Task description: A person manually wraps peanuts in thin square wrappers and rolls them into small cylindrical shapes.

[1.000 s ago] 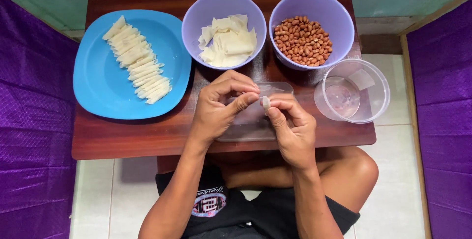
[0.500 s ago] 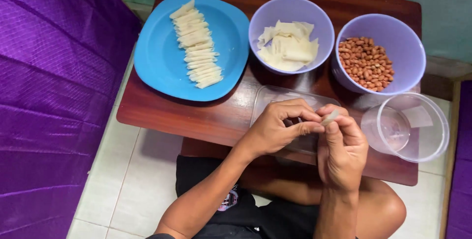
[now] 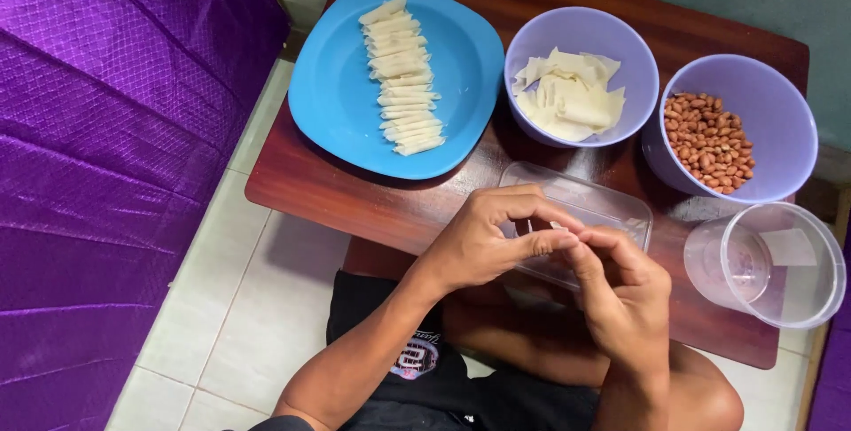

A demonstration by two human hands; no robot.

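Left hand (image 3: 483, 245) and right hand (image 3: 620, 293) pinch a small pale wrapper piece (image 3: 557, 227) between fingertips, over the clear tray (image 3: 612, 209). Step in hand: prob. rolling. Next needs firm pinch; finished rolls (image 3: 401, 72) lie fwd-left on blue plate (image 3: 328, 103).

Small dark reddish-brown wooden table (image 3: 372, 205), glossy top, sitting on pale floor tiles (image 3: 239, 307). Blue plate (image 3: 328, 103) over at about 10 o'clock. Lilac bowl (image 3: 532, 50) up around 12, second lilac bowl (image 3: 780, 103) just beside it at roughly 2, rims nearly touching. Clear flat plastic lid or tray (image 3: 612, 205) lying dead centre, right below the first bowl. Clear round plastic container (image 3: 802, 258) parked at about 4, close to the table's near edge.
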